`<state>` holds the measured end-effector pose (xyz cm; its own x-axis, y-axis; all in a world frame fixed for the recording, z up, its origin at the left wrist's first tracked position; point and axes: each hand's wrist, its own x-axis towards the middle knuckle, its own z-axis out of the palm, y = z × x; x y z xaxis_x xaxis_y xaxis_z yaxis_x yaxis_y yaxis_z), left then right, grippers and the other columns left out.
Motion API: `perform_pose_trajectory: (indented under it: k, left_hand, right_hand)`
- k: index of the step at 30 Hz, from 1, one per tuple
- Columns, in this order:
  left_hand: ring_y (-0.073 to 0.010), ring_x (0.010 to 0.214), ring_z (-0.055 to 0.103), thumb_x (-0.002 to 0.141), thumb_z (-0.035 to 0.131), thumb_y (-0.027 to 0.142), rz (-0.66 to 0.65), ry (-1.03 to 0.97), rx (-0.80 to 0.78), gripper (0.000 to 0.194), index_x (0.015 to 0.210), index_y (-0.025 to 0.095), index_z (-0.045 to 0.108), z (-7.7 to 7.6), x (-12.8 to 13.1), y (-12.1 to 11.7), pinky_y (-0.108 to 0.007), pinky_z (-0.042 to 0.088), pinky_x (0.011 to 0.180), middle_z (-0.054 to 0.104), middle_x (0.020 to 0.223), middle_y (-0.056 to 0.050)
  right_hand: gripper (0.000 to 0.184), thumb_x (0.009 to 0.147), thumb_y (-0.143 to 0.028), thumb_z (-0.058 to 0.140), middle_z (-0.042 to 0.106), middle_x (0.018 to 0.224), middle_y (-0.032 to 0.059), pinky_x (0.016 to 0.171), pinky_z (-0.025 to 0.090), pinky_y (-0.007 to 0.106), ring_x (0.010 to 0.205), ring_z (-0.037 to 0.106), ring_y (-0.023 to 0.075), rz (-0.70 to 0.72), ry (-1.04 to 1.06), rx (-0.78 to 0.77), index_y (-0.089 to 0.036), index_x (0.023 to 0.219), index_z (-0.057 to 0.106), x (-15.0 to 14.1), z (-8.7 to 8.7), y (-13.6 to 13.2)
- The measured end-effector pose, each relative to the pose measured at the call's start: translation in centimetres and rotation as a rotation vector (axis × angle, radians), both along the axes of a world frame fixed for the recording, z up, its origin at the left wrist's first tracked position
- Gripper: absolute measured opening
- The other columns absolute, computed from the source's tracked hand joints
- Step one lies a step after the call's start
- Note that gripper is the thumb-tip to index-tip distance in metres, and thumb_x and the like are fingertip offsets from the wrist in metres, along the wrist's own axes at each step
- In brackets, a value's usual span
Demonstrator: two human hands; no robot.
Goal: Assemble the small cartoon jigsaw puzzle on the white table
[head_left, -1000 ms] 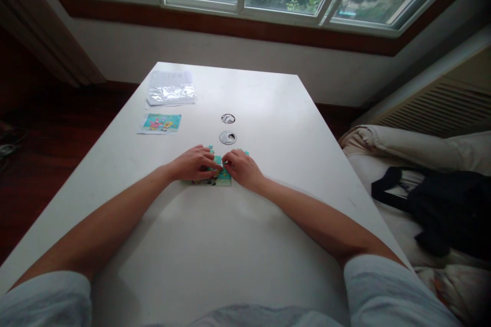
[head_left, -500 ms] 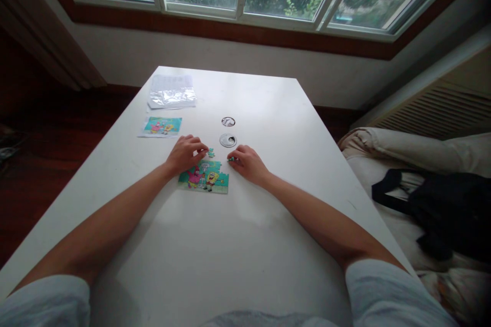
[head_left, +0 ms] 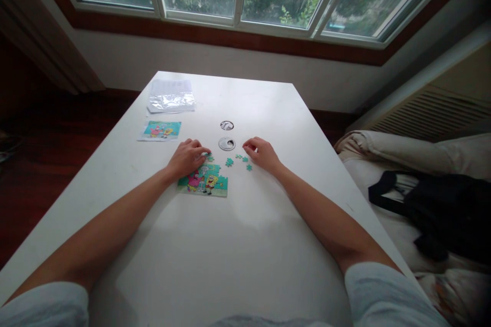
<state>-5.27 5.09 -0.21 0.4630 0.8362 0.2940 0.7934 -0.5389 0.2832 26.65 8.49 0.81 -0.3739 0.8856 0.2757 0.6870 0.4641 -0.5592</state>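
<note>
A small cartoon jigsaw puzzle point(head_left: 203, 184) lies partly assembled on the white table point(head_left: 215, 250). My left hand point(head_left: 186, 158) rests at its upper left corner, fingers curled, fingertips touching a loose teal piece point(head_left: 209, 156) at the puzzle's top edge. Several loose teal pieces point(head_left: 238, 160) lie scattered to the right of the puzzle. My right hand point(head_left: 262, 153) sits just beyond them, fingers curled and pinched; whether it holds a piece is hidden.
A reference picture card point(head_left: 161, 130) and a clear plastic bag point(head_left: 171, 96) lie at the table's far left. Two round metal discs point(head_left: 226, 143) sit behind the puzzle. A bed with a black bag point(head_left: 441, 209) is to the right, a window behind.
Both hands came off the puzzle. My right hand moved right and away, and several loose pieces now lie uncovered between it and the puzzle. My left hand shifted to the upper left corner.
</note>
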Motion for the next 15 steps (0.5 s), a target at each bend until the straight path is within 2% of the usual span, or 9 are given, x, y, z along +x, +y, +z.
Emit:
perform_pose_trajectory:
  k: [3,7,15]
  left_hand:
    - [-0.0242,0.093,0.054,0.092,0.062,0.026,0.034,-0.005,0.007,0.027,0.115,0.027,0.077,0.0,-0.2,0.1,-0.040,0.044,0.088,0.065,0.096,-0.007]
    - [-0.0244,0.092,0.054,0.091,0.063,0.028,0.081,-0.004,0.014,0.023,0.109,0.024,0.076,0.0,-0.2,0.1,-0.040,0.044,0.088,0.065,0.092,-0.006]
    - [-0.0251,0.093,0.055,0.090,0.063,0.027,0.099,-0.041,0.033,0.015,0.102,0.022,0.070,0.1,0.0,0.1,-0.040,0.044,0.088,0.065,0.093,-0.006]
  right_hand:
    - [0.016,0.090,-0.023,0.060,0.065,0.081,0.0013,0.070,0.039,0.025,0.071,0.054,0.0124,0.092,-0.061,-0.147,-0.018,0.096,0.074,1.6,0.3,0.9]
    - [0.018,0.088,-0.028,0.062,0.064,0.078,0.0000,0.069,0.039,0.023,0.069,0.054,0.0115,0.247,-0.101,-0.259,-0.019,0.097,0.075,2.7,0.9,1.1]
    - [0.014,0.085,-0.024,0.070,0.064,0.084,0.0022,0.069,0.038,0.022,0.070,0.055,0.0110,0.278,-0.181,-0.208,-0.019,0.096,0.077,2.2,1.5,0.4]
